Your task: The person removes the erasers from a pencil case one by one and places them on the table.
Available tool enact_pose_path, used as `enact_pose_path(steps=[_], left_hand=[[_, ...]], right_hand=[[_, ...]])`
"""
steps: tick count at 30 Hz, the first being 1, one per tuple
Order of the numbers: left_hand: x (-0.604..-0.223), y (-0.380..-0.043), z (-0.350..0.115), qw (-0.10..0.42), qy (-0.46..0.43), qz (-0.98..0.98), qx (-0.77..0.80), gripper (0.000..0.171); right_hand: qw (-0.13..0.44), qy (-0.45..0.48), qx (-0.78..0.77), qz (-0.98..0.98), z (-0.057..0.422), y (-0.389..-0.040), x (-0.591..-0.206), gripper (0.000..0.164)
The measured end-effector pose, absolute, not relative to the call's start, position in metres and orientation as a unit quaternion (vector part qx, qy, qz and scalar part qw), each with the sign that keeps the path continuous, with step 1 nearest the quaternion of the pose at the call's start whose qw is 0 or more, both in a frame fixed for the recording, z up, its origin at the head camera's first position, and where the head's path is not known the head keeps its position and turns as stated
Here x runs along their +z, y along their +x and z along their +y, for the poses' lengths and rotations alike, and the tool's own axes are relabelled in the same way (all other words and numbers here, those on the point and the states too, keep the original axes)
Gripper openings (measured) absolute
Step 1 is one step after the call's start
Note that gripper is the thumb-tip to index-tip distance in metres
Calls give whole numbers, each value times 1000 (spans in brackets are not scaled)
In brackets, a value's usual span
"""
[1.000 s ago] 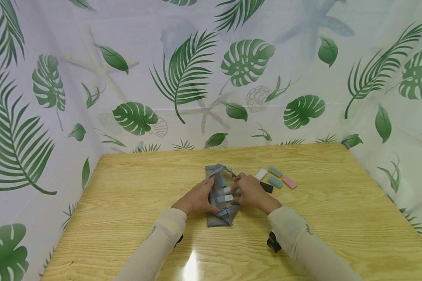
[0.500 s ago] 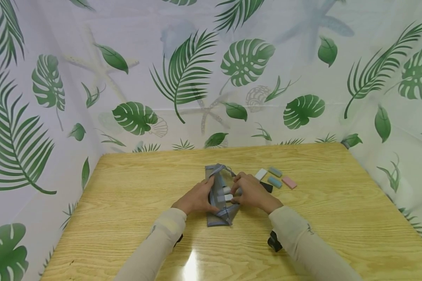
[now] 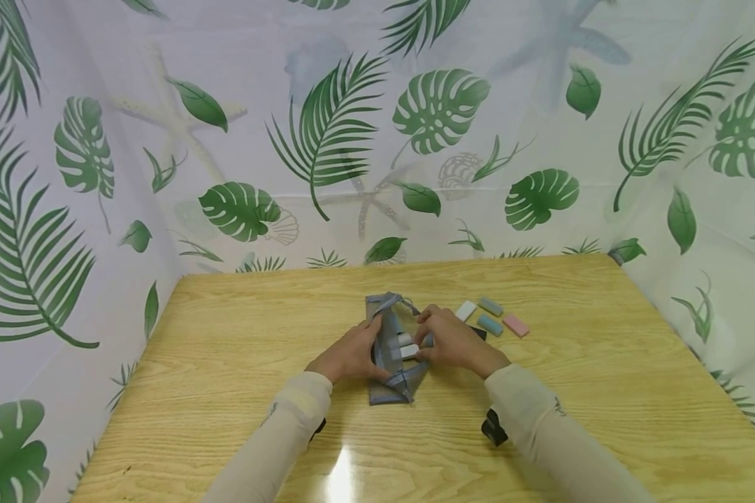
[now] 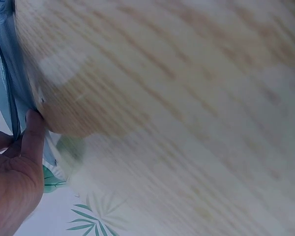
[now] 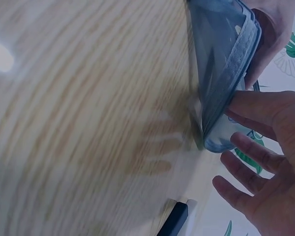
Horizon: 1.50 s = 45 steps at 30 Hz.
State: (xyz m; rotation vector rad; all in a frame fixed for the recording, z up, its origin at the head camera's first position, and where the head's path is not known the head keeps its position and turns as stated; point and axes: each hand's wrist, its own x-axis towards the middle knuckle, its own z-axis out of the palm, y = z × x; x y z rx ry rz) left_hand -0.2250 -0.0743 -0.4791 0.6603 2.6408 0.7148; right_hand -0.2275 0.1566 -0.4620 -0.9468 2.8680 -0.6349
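A translucent grey-blue zip pencil pouch (image 3: 386, 342) lies on the table, its mouth spread toward the right. My left hand (image 3: 351, 355) grips its left side, thumb at the near end and fingers toward the far end. Inside the mouth show two small white pieces like erasers (image 3: 409, 351). At the right rim my right hand (image 3: 448, 341) pinches the pouch edge with thumb and index finger, close beside the white pieces. In the right wrist view the other fingers (image 5: 241, 172) hang loosely apart. What lies behind the rim between the fingertips is hidden.
Just beyond my right hand lie small eraser-like blocks: a white one (image 3: 465, 311), a grey-green one (image 3: 491, 306), a blue one (image 3: 490, 325), a pink one (image 3: 516, 325) and a black one (image 5: 173, 219). A leaf-patterned cloth (image 3: 352, 140) rises behind the wooden table (image 3: 239, 335).
Both hands keep almost the same place at the pouch. My right wrist has shifted very slightly to the right, covering more of the black block.
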Motion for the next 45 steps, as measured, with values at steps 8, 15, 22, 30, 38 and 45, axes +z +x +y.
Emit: enact_pose_path(steps=[8,15,22,30,38,45], left_hand=[[-477,-223,-74,155,236,925,253,113],[-478,-224,-74,150,248,922,259,114],[-479,-224,-73,151,243,923,255,114],[-480,-223,-73,150,246,921,264,114],[-481,-224,-73,147,248,922,258,113],[-481,-225,-72,147,249,922,256,113]], right_hand=[[5,-326,-206,923,164,-228,-461,11],[17,-311,-213,926,174,-229,-458,8],[25,-296,-223,928,181,-230,-455,9],[7,-298,-218,929,190,-228,-453,10],[-11,-306,-213,928,197,-228,-447,9],[-10,-291,-225,930,206,-227,-441,11]])
